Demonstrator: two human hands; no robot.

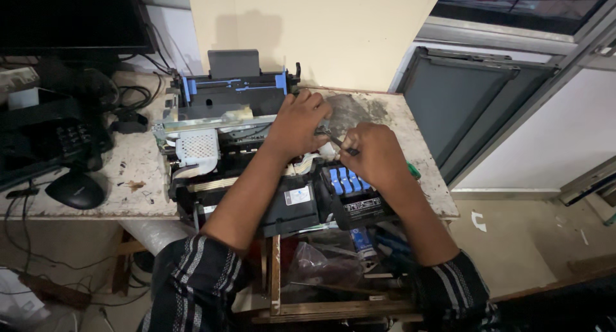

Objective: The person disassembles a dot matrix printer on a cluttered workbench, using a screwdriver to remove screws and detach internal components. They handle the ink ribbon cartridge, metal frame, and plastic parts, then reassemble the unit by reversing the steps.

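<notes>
While the left hand lies with fingers spread on the boxy plastic printer, the right hand at three o'clock grips a thin metal screwdriver. A rounded black mouse sits on the scuffed table at nine o'clock.

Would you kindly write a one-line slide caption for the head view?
Left hand steadies an opened printer while the right hand works a screwdriver into it.

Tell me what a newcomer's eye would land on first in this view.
First, the opened printer with its casing off, sitting in the middle of the worn white table, blue parts showing at its back. Over its right side the left hand rests on the mechanism while the right hand holds a screwdriver. At the table's left edge lies a black mouse.
</notes>
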